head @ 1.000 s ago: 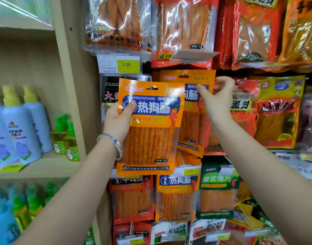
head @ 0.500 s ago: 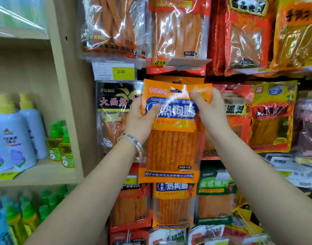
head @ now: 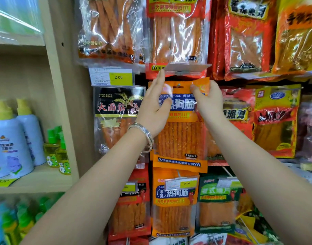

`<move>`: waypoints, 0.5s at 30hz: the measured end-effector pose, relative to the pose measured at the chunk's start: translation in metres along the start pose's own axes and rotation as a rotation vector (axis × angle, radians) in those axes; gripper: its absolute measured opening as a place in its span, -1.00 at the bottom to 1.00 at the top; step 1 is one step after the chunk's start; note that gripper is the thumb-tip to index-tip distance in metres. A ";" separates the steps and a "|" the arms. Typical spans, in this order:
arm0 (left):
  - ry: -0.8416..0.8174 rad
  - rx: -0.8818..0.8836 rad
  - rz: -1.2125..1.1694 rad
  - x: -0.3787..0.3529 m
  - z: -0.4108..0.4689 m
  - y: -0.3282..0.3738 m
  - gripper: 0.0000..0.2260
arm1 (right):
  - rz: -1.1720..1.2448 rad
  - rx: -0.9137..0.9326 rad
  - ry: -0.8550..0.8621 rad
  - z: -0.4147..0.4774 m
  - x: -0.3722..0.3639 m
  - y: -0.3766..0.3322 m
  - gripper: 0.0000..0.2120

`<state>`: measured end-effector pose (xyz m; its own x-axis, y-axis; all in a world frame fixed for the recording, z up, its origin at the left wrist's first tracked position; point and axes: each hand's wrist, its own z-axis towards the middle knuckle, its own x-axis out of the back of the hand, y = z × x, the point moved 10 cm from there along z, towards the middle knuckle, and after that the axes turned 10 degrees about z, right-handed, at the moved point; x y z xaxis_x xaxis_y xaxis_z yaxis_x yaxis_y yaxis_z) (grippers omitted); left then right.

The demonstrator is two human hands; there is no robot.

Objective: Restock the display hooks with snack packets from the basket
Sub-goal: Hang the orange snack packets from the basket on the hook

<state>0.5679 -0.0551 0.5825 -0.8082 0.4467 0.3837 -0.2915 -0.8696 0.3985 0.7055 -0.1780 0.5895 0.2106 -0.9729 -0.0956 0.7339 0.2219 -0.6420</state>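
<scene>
- Orange packet (head: pixel 180 138) is at mid-display, its hang hole (head: pixel 178 87) at 12 o'clock, seemingly lined up for threading.
- Left hand (head: pixel 151 114) pinches its 10 o'clock edge, steadying it.
- Right hand (head: pixel 210 103) fingers (head: pixel 195 88) pinch the 1 o'clock corner, probably steering the hole.

Price tag (head: pixel 114 77) marked 2.00 = landmark. Below-left of it, wooden shelf (head: pixel 37 181) carries two white-blue spray bottles (head: pixel 12 144) w/ yellow caps. Small green-capped bottles (head: pixel 57 152) stand on the same board, nearer the tag, by the upright (head: pixel 63 103). Hung pkts: black pkt (head: pixel 116 112) directly under tag, clear pkts (head: pixel 105 29) above it, red-topped pkt (head: pixel 176 32) up-right, low orange pkt (head: pixel 174 209) far below-right.
</scene>
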 end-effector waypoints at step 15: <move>-0.359 0.000 0.521 -0.101 -0.081 -0.107 -0.25 | -0.871 0.644 -0.338 -0.081 -0.025 0.036 -0.55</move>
<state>0.6394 -0.0237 0.4336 -0.6223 0.0072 0.7827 0.0943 -0.9920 0.0841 0.6740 -0.1508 0.5075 -0.4421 -0.7668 0.4654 0.8912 -0.4344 0.1308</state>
